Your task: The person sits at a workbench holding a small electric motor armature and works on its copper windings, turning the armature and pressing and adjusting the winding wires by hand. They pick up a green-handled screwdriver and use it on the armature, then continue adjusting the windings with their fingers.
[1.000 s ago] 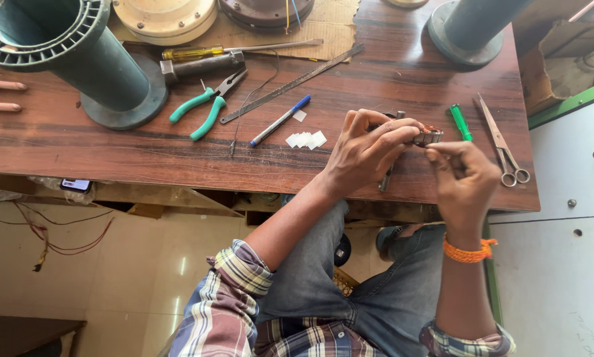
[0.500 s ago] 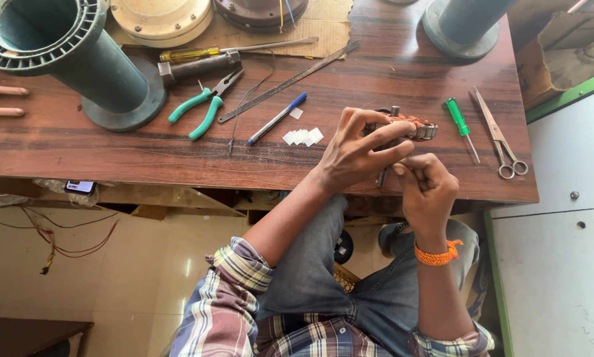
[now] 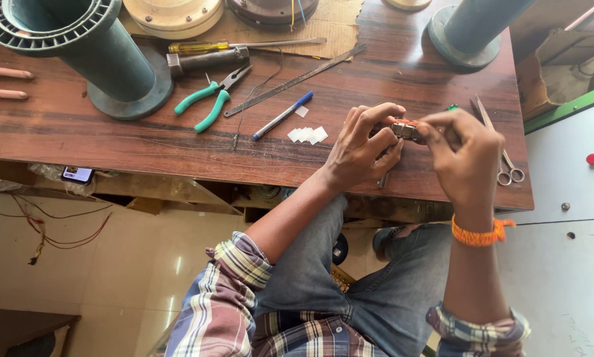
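Both my hands meet over the near edge of the dark brown wooden workbench [image 3: 145, 142], and between them sits a small grey metal part with orange winding showing on top [image 3: 405, 129]. My left hand [image 3: 356, 149] has its fingers curled shut around the part's left end, thumb above and fingertips under and behind it. My right hand [image 3: 465, 149] pinches the right end from above, thumb and forefinger closed on it, the other fingers folded. So the part is held at both ends, lifted just off the wood, and its long axis runs left to right from one hand to the other. Neither hand is nearer; both touch it, the left cradling more of it. Something thin and dark hangs below my left fingers; I cannot tell what it is.

Just beyond my right hand lie the steel scissors [image 3: 502, 155], handles toward me, half hidden by my knuckles. Left of my hands are a few small white paper squares [image 3: 308, 134], then a blue and white pen [image 3: 282, 116], a long flat steel ruler [image 3: 296, 79] and the green-handled pliers [image 3: 211, 99]. Farther left stands a big green finned metal cylinder [image 3: 79, 46], well apart from the part
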The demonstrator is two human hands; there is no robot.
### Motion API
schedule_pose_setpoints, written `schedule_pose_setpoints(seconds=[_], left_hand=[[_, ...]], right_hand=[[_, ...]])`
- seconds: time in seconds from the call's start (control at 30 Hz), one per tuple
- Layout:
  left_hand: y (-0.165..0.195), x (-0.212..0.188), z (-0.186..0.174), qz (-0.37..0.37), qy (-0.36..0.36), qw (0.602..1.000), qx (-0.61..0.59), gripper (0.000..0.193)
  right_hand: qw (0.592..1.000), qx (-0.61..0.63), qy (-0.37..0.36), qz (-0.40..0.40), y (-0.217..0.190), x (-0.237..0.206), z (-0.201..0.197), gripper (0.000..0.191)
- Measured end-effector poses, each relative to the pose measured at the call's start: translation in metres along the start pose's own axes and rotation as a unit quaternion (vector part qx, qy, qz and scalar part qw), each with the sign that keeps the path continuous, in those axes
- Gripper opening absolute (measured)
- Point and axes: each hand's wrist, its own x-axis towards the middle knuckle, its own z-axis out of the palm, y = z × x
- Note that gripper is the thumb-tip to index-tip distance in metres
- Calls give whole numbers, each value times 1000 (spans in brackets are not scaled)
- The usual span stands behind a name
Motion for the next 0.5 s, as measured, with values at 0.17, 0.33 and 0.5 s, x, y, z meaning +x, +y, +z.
schedule_pose_setpoints(seconds=[0.17, 0.33, 0.5], left_hand=[[1, 0, -1, -11, -1, 1000, 0, 19], [0, -1, -1, -17, -3, 1000, 9, 22], [-4, 0, 1, 15, -31, 998, 53, 24]], right_hand=[[999, 17, -37, 1, -3, 29, 12, 7], [999, 29, -33, 14, 9, 34, 18, 6], [998, 43, 3, 43, 25, 26, 9, 5]])
